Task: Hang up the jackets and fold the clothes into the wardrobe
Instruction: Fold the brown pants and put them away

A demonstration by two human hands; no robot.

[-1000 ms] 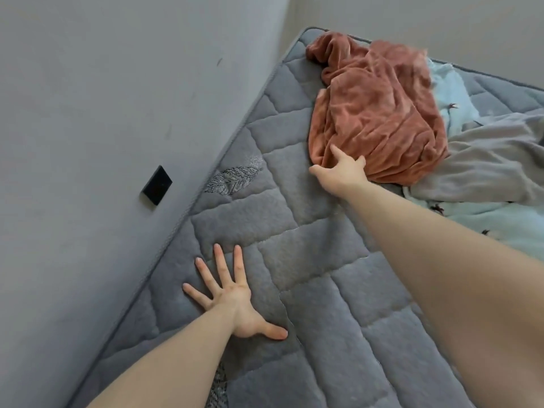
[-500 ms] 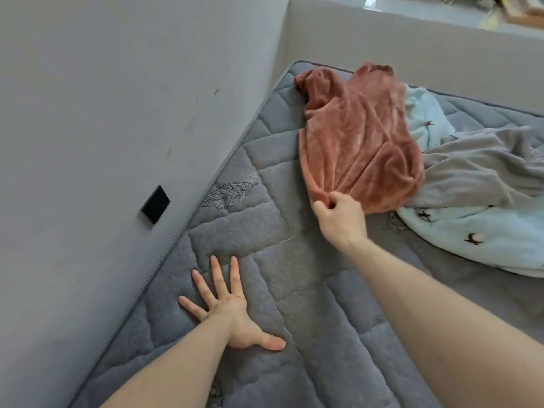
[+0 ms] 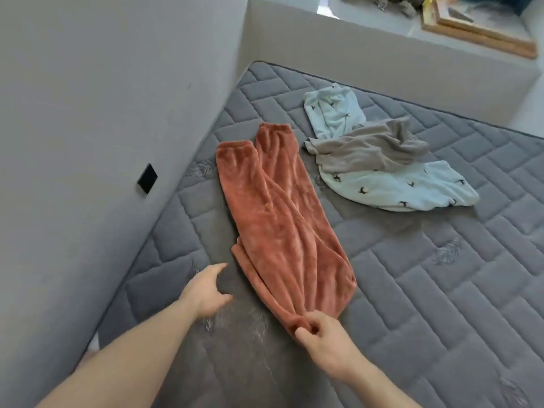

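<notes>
The orange pants [image 3: 279,219] lie flat on the bed [image 3: 441,304], near its left edge by the wall [image 3: 103,113]. They are long and thin. Their long way runs from the near end, close to the person, up and a little left toward the far end of the bed. The two leg cuffs are at the far end, side by side. The waist end is the near end.

The right hand [image 3: 323,343] pinches the near end of the pants with its fingers and thumb. The left hand [image 3: 206,293] holds nothing. Its fingers are loose and spread, just left of the pants, close above the bed. I cannot tell if it touches the bed. Both hands are at the near end, so the cuffs are the far part to reach for a fold.

Past the pants, toward the far right of the bed, a light blue cloth with small birds [image 3: 412,187] lies in a bunch, with a gray cloth [image 3: 368,148] on top of it. They are apart from the pants.

No box, basket or wardrobe shows here.
</notes>
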